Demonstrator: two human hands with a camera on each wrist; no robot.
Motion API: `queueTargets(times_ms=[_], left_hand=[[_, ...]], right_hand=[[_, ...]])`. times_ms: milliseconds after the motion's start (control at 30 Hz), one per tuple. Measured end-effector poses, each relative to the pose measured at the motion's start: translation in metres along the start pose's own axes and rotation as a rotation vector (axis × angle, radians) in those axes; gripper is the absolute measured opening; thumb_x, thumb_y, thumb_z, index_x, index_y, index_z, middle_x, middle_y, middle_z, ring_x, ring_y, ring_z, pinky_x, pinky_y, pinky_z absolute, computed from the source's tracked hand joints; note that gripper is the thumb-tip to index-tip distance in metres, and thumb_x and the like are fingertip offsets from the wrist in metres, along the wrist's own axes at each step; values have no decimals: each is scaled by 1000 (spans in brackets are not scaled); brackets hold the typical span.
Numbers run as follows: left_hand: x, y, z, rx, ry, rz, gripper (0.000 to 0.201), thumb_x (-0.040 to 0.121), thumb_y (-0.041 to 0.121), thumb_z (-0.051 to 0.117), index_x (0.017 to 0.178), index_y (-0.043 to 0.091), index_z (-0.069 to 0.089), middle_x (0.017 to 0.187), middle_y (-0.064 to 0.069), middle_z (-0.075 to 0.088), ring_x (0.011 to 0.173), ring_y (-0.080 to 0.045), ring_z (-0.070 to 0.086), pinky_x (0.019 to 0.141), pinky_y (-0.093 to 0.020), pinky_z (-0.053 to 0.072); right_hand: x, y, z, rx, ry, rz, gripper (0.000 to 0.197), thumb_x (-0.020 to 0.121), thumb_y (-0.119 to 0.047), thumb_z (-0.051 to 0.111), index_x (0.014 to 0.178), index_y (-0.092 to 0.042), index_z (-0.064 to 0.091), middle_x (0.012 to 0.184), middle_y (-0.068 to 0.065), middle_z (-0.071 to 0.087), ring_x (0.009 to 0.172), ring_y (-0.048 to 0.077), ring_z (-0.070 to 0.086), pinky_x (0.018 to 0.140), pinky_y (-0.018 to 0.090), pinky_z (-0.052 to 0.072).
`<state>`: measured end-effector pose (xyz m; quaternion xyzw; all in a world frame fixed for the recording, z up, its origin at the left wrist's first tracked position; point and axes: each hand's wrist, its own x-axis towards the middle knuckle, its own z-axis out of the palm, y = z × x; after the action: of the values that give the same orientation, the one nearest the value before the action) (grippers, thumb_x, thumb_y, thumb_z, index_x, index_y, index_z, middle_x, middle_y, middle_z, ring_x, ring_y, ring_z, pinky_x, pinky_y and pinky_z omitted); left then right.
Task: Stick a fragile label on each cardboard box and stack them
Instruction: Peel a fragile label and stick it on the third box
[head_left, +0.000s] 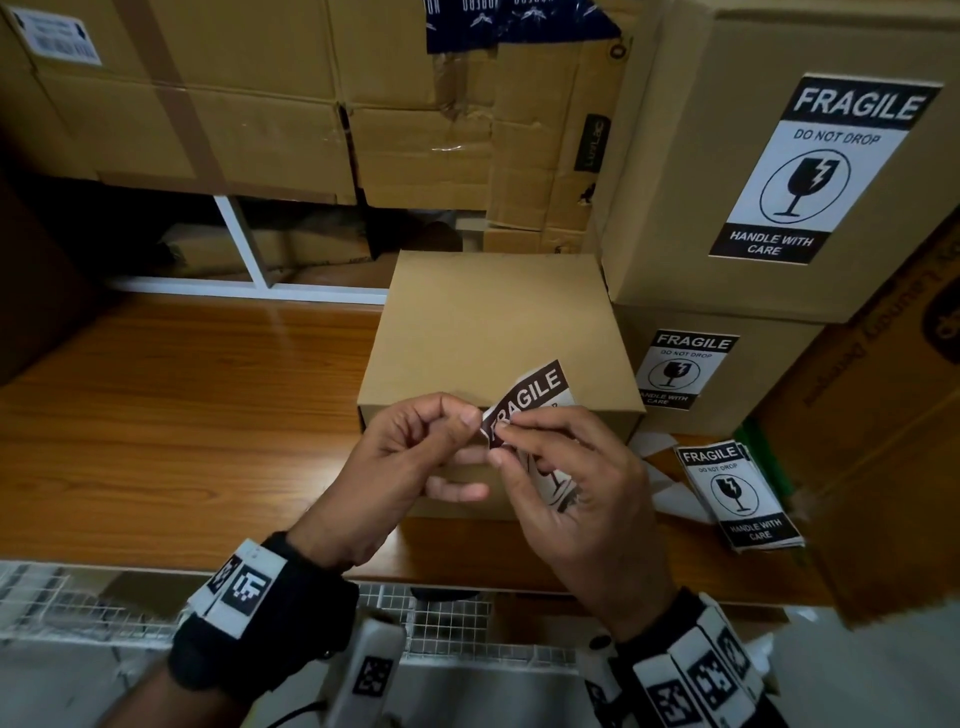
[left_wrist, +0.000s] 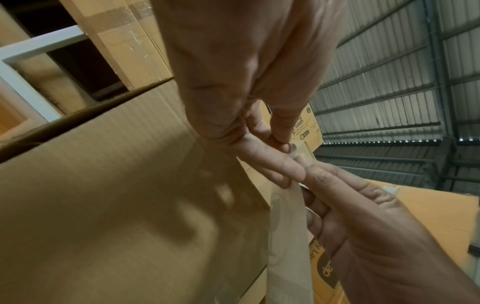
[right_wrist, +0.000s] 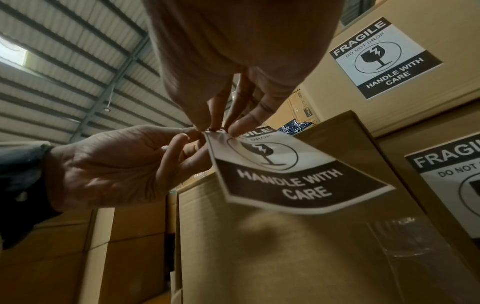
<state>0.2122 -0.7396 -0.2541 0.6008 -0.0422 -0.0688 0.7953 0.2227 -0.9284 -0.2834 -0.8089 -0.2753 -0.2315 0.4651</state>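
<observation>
A plain cardboard box stands on the wooden table, bare of any label. Just in front of it both hands hold one black-and-white fragile label by its top corner. My left hand pinches that corner from the left, and my right hand pinches it from the right. The label hangs curled below the fingers, printed face towards the right wrist camera. In the left wrist view only its pale back shows. Two labelled boxes are stacked at the right, the upper box on the lower box.
A pile of loose fragile labels lies on the table right of the hands. Large cartons fill the back, and a tilted carton leans at the far right. A wire rack runs along the near edge.
</observation>
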Motion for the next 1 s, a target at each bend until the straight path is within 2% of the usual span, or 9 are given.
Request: queueTargets(times_ms=[167, 400, 533, 733, 900, 1000], left_hand=[[-2, 0, 1, 20, 11, 8, 21, 98, 18, 58, 91, 17, 77, 100, -12, 76, 89, -12, 75, 62, -28, 64], [-4, -4, 1, 6, 18, 11, 16, 98, 18, 59, 97, 7, 70, 104, -16, 73, 87, -11, 74, 59, -28, 64], [-7, -4, 2, 5, 9, 2, 17, 98, 19, 58, 92, 14, 73, 105, -14, 74, 90, -13, 75, 60, -28, 64], [-12, -5, 7, -9, 42, -4, 15, 93, 26, 62, 86, 18, 73, 119, -37, 62, 90, -14, 74, 59, -27, 63], [-16, -7, 15, 9, 76, -4, 16, 93, 24, 61, 85, 18, 73, 114, -36, 64, 89, -13, 73, 60, -27, 63], [-17, -9, 21, -3, 101, -6, 17, 92, 24, 62, 92, 13, 75, 106, -27, 69, 87, -13, 73, 60, -25, 63]], right_hand=[[1, -5, -3, 60, 10, 8, 28, 93, -29, 74, 115, -12, 77, 116, -3, 70, 109, 10, 67, 81, 28, 60], [-2, -5, -4, 61, 5, 16, 28, 93, -30, 76, 116, -13, 77, 117, -4, 70, 111, 11, 67, 81, 30, 61], [-4, -4, -5, 76, -1, 17, 27, 93, -26, 77, 116, -14, 78, 117, -5, 70, 111, 11, 67, 80, 31, 61], [-9, -3, -6, 98, -10, 26, 26, 91, -21, 80, 116, -14, 78, 118, -5, 70, 111, 11, 67, 80, 32, 61], [-12, -1, -11, 140, -16, 25, 27, 91, -20, 81, 117, -15, 78, 119, -6, 70, 112, 12, 67, 80, 32, 62], [-13, 0, -16, 177, -15, 26, 27, 91, -18, 81, 117, -16, 78, 119, -7, 70, 111, 12, 68, 78, 31, 62]])
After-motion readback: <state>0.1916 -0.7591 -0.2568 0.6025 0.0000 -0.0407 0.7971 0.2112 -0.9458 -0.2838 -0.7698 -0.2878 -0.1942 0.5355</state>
